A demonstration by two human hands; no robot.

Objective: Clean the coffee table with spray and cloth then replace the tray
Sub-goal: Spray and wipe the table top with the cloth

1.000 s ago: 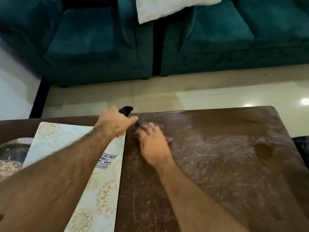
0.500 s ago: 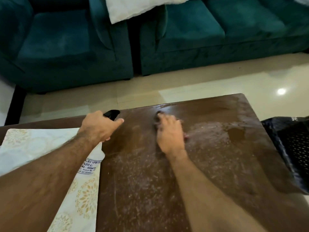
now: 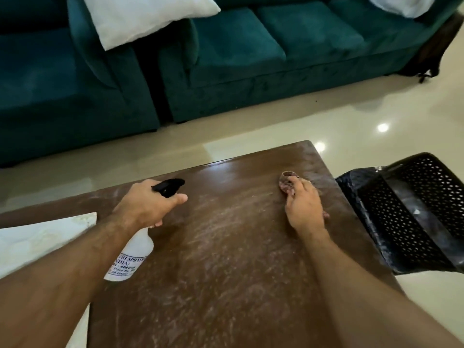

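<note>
The dark brown coffee table (image 3: 226, 259) fills the lower view, its top streaked with pale smears. My left hand (image 3: 148, 207) grips a white spray bottle (image 3: 130, 257) with a black trigger head, held just above the table's left part. My right hand (image 3: 305, 209) presses flat on a small reddish-brown cloth (image 3: 286, 183) near the table's far right corner; most of the cloth is hidden under the palm. A pale sheet with a floral pattern (image 3: 37, 237) covers the table's left end. No tray is clearly in view.
A black perforated plastic chair (image 3: 414, 217) stands close against the table's right edge. Teal sofas (image 3: 251, 54) with a white cushion (image 3: 140, 18) line the far side, across a strip of glossy cream floor (image 3: 251, 131).
My right hand has slid the cloth rightward across the table, from near the bottle to the far right corner. My view has swung right, bringing the black chair in. The left hand keeps the bottle.
</note>
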